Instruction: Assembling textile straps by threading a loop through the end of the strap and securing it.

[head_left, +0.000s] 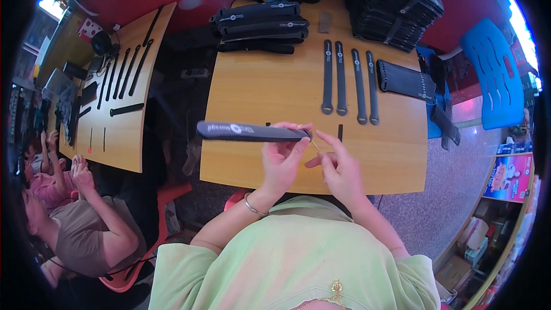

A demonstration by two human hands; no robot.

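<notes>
My left hand [282, 161] is closed around one end of a dark grey strap bundle [247, 132] with white print. The bundle points out to the left above the table. Just right of that end, my right hand [341, 172] pinches a thin yellowish strand [315, 144], which runs toward the bundle's end. Whether the strand is a rubber band I cannot tell. A short black strip [340, 132] lies on the table beyond my right hand. Farther off, several grey straps [328, 77] with slotted ends lie side by side.
The wooden table [241, 92] also bears a pile of strap bundles [261, 26], a tall black stack [396, 6] and a fanned strap stack [404, 79]. A blue chair [493, 74] stands right. At left, people sit by another table [129, 132] with black straps.
</notes>
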